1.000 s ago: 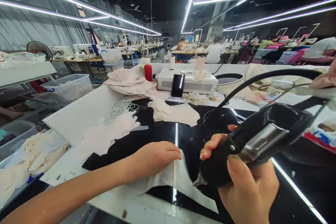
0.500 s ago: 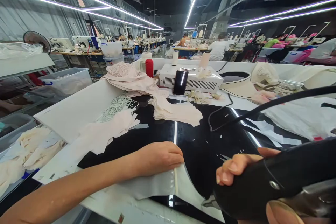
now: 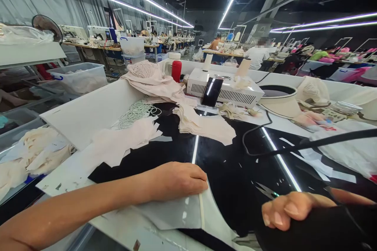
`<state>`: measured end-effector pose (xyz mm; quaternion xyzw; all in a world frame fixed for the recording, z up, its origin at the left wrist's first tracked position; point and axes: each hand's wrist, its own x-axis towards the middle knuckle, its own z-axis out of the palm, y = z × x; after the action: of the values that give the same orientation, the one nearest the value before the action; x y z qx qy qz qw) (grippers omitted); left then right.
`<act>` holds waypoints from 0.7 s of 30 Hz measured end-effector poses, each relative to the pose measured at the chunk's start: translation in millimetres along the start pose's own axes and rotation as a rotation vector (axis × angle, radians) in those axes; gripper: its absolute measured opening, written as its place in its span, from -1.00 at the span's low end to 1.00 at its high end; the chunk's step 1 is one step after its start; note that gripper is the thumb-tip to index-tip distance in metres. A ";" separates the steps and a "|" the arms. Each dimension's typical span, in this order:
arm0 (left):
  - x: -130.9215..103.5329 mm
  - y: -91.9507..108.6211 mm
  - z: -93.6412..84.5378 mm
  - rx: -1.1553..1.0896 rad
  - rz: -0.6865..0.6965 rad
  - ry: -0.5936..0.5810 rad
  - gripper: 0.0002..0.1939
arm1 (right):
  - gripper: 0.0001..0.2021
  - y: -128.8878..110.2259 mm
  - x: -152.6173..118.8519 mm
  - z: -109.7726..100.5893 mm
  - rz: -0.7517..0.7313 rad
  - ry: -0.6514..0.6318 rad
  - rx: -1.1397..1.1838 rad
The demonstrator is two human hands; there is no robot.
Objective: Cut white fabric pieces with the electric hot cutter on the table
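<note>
My left hand (image 3: 179, 180) is closed on the upper edge of a pale, thin fabric piece (image 3: 185, 215) with a narrow raised strip running down it. The piece lies over the front edge of the black glossy work surface (image 3: 229, 188). At the lower right, my right hand (image 3: 294, 210) is wrapped round a black corded hand tool (image 3: 318, 231); its exact kind I cannot make out. The tool's front end is close to the fabric's lower right corner. Small thread snips (image 3: 266, 191) lie just beyond my right fingers.
Stacked pale fabric pieces (image 3: 206, 125) lie ahead, with more cut fabric (image 3: 118, 141) and green cord (image 3: 137, 113) at left. A phone (image 3: 212, 92) leans on a white vented box (image 3: 226, 82). The tool's black cable (image 3: 338, 139) crosses the right side. Co-workers sit in the background.
The view has shifted slightly. My right hand and the black tool have moved down and to the right, uncovering the snips. My left hand stays on the fabric.
</note>
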<state>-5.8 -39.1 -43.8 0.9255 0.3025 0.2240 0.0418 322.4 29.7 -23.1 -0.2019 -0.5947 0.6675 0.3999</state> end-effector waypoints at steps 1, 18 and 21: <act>-0.6 0.9 -0.4 0.002 -0.004 -0.003 -0.80 | -0.30 -0.6 1.0 1.1 0.002 0.020 0.007; -1.2 3.9 2.5 0.051 0.033 0.036 -0.81 | -0.56 -8.5 74.9 133.1 -0.549 0.694 -0.036; -1.2 4.9 1.3 0.063 0.023 0.009 -0.81 | -0.56 -4.7 75.9 134.6 -0.560 0.694 -0.039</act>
<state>-3.5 -43.6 -44.3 0.9287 0.2991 0.2190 0.0085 178.1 3.2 25.4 -0.2526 -0.4698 0.4148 0.7372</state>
